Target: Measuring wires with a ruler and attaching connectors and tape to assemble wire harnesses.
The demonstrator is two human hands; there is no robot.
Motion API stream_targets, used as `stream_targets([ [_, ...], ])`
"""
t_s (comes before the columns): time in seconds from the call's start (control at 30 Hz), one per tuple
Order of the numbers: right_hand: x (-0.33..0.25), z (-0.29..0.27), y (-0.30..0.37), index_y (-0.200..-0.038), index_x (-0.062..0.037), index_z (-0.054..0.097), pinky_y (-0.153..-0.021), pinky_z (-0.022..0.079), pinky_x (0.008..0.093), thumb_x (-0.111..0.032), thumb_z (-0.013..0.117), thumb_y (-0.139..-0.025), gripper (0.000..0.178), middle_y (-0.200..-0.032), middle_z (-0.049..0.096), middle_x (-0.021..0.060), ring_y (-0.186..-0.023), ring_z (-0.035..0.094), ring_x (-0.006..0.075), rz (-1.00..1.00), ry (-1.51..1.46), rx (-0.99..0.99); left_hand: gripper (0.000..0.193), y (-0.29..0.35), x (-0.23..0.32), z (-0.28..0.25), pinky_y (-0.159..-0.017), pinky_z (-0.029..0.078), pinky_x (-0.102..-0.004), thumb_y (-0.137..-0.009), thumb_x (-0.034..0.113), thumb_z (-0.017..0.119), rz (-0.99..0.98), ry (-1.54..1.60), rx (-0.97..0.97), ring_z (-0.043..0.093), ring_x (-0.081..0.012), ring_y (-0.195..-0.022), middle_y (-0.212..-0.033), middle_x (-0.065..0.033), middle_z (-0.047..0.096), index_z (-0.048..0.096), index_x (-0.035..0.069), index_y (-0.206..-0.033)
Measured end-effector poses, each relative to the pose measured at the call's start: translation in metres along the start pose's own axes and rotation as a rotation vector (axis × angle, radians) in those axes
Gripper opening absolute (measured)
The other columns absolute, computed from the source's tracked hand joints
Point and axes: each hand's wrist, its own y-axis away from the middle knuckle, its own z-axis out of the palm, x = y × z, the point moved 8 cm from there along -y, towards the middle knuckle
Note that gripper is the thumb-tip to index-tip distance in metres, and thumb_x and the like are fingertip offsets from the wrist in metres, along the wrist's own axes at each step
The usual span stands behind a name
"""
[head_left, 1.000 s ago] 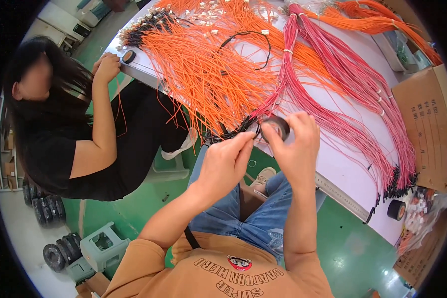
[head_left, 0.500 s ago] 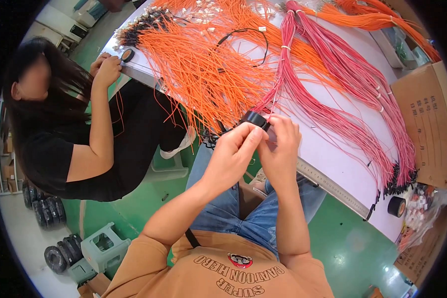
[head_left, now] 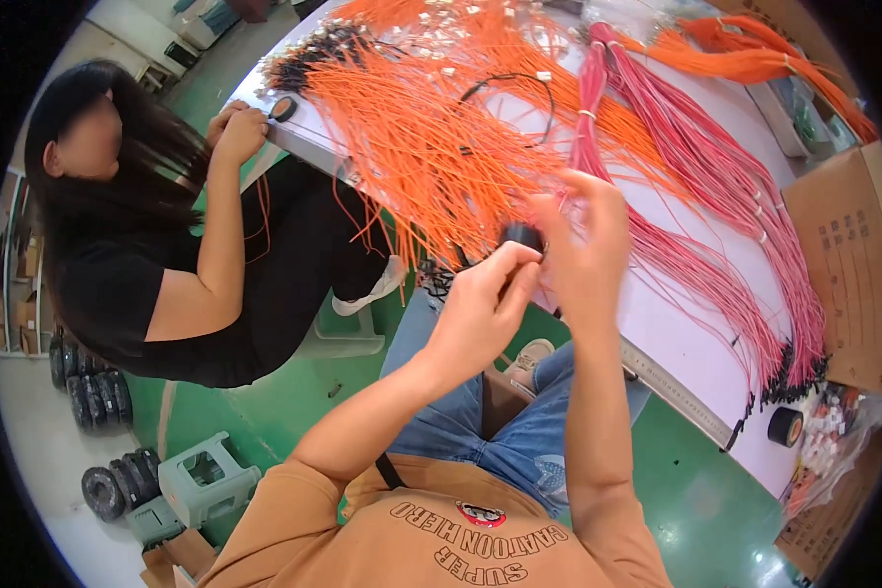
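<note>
One black tape roll (head_left: 522,236) stands just beyond the fingertips of the left hand (head_left: 482,306), by the near edge of the white table (head_left: 671,323). The left thumb and fingers are drawn together — what they pinch is hidden, and I cannot tell which hand bears the roll. What changes is the right hand (head_left: 596,250): close against the left half a second ago, it now stands apart, lifted and blurred with motion, its fingers too smeared to read as parted or closed. I take this as a stroke under way at the roll — nothing settled. Orange wires (head_left: 412,137) spread just beyond; pink wires (head_left: 725,162) lie to the right.
</note>
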Motion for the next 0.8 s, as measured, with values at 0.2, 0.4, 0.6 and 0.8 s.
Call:
stream_targets([
  [0.2, 0.036, 0.000, 0.051, -0.101, 0.0018, 0.062, -0.075, 0.044, 0.0259, -0.016, 0.056, -0.094, 0.020, -0.091, 0.061, 0.0039, -0.083, 0.054, 0.0112, 0.591, -0.414, -0.207, 0.018, -0.001, -0.016, 0.005, -0.065, 0.042, -0.0217, -0.100, 0.014, 0.048, -0.209, 0.304, -0.127, 0.050, -0.0051, -0.071, -0.078, 0.0012, 0.056, 0.058, 0.000, -0.106],
  [0.4, 0.014, 0.010, 0.044, -0.101, 0.0017, 0.059, -0.086, 0.044, 0.0388, -0.007, 0.060, -0.079, 0.023, -0.100, 0.057, 0.0144, -0.094, 0.053, 0.0316, 0.169, -0.152, -0.307, 0.021, -0.013, -0.016, 0.001, -0.060, 0.037, -0.0170, -0.100, 0.021, 0.052, -0.129, 0.395, -0.093, 0.046, -0.0004, -0.071, -0.081, 0.0056, 0.056, 0.062, 0.002, -0.096],
  [0.6, 0.025, -0.006, 0.037, -0.088, 0.0014, 0.057, -0.073, 0.041, 0.0353, -0.019, 0.068, -0.082, 0.024, -0.088, 0.054, 0.0112, -0.084, 0.051, 0.0250, 0.030, 0.041, -0.274, 0.015, -0.018, -0.010, -0.021, -0.061, 0.049, -0.0289, -0.094, 0.012, 0.058, -0.133, -0.117, 0.020, 0.059, -0.0094, -0.067, -0.074, -0.0094, 0.063, 0.062, -0.003, -0.097],
  [0.8, 0.003, 0.011, 0.002, -0.094, 0.0007, 0.058, -0.061, 0.039, 0.0292, -0.021, 0.069, -0.084, 0.027, -0.079, 0.051, 0.0058, -0.068, 0.048, 0.0161, 0.073, -0.030, -0.160, 0.015, 0.003, 0.007, -0.005, -0.057, 0.046, -0.0315, -0.093, 0.011, 0.057, 0.097, -0.185, 0.105, 0.059, -0.0178, -0.060, -0.072, -0.0162, 0.061, 0.063, -0.002, -0.097],
])
